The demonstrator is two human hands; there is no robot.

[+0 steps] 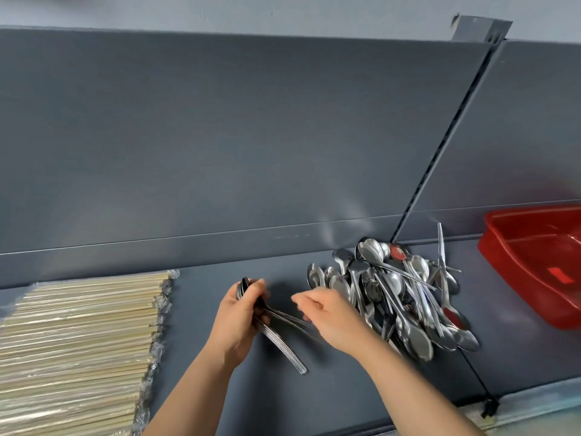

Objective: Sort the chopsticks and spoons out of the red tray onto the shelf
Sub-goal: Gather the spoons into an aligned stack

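Observation:
My left hand (237,319) grips a nested stack of metal spoons (283,344), bowls up by the fingers and handles pointing down to the right. My right hand (330,313) hovers just right of it, fingers curled over the handles of the stack; whether it holds one is blurred. A loose heap of metal spoons (405,294) lies on the grey shelf (276,398) right of my right hand. Wrapped wooden chopsticks (78,347) lie in rows at the left. The red tray (515,265) stands at the far right, its visible part bare.
The shelf's grey back panel (251,136) rises behind everything. A slotted upright (440,146) divides the panels, and a seam runs down the shelf under the spoon heap. The shelf's front edge (534,401) shows at the lower right.

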